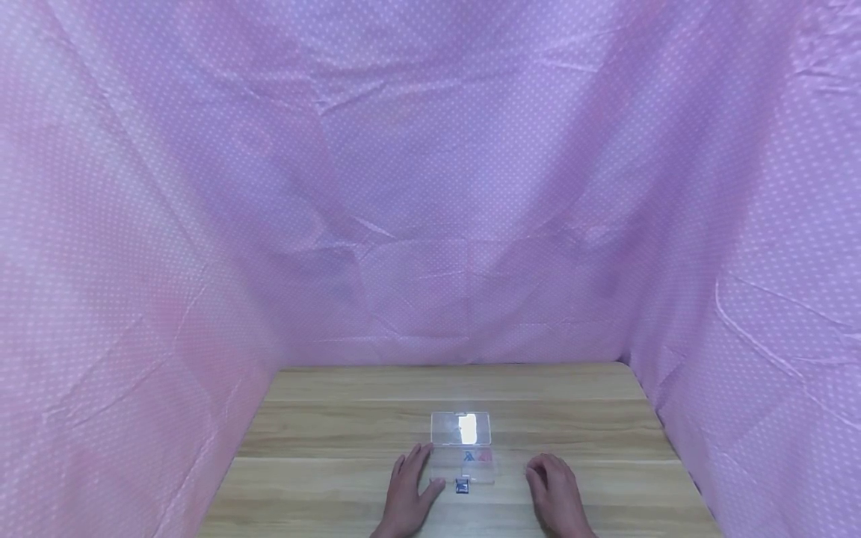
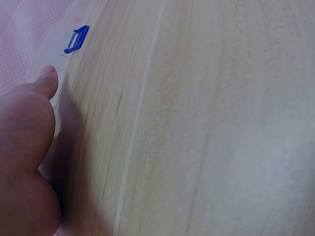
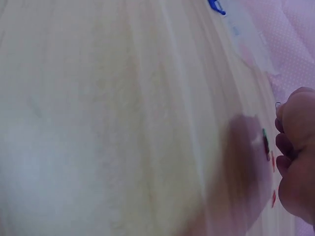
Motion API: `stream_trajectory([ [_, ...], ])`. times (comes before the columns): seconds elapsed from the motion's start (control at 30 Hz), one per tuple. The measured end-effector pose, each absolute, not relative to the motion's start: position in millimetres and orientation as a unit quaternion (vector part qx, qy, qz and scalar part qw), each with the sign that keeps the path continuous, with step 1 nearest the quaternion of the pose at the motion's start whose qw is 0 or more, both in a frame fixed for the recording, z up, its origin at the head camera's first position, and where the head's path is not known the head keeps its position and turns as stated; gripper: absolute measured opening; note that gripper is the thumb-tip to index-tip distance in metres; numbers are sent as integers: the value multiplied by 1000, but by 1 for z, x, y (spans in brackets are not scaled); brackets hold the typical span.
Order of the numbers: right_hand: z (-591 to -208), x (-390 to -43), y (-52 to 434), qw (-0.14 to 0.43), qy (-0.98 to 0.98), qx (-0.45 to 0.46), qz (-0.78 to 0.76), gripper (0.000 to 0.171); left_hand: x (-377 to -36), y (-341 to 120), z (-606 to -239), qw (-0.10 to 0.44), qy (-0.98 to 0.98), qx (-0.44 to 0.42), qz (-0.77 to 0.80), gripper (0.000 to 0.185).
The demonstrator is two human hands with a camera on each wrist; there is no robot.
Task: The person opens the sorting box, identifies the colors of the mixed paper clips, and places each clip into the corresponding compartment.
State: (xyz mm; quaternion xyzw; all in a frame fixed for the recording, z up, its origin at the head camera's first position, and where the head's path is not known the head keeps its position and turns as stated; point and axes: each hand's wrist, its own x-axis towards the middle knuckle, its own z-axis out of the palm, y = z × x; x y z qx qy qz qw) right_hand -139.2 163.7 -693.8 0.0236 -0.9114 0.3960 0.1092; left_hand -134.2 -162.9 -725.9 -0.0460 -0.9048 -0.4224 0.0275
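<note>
A shallow rectangular box [image 1: 447, 469] of clear, glossy plastic lies on the tabletop [image 1: 323, 430], about midway between its left and right edges and well apart from the far one. Its transparent lid [image 1: 444, 429] is folded back toward the far edge and reflects a bright patch; thin walls divide the base, with blue pieces [image 1: 468, 456] and red pieces [image 1: 483, 454] at its far right. A blue clasp [image 1: 462, 486] sits on the near side.

The left hand [image 1: 407, 491] touches the box's left end, its grip spread. The right hand [image 1: 555, 489], beyond the right end, pinches a small wire loop [image 3: 278, 104]; slender red and green bits [image 3: 266, 143] lie nearby. Broad strips of streaked wood separate lid from far edge and right hand from right edge. Creased, dotted pink-purple cloth [image 1: 430, 187] rises around the tabletop.
</note>
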Motion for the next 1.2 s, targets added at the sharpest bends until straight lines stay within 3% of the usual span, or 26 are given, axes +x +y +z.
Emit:
stream_trajectory([
  [0.17,-692,-140,154,168,-899,47,402,24,-134,-164,-726,28,-903,-49,-426,71],
  [0.33,-687,-141,144,188,-881,72,427,25,-135,-165,-724,10,-902,-39,-429,72],
  [0.7,-676,-150,125,159,-876,84,447,21,-133,-166,-715,0,-899,-37,-436,73],
  [1.03,-666,-154,105,54,-867,55,491,11,-133,-165,-712,-4,-901,-35,-433,72],
  [1.2,-665,-157,95,62,-871,74,482,9,-133,-165,-714,1,-900,-42,-435,72],
])
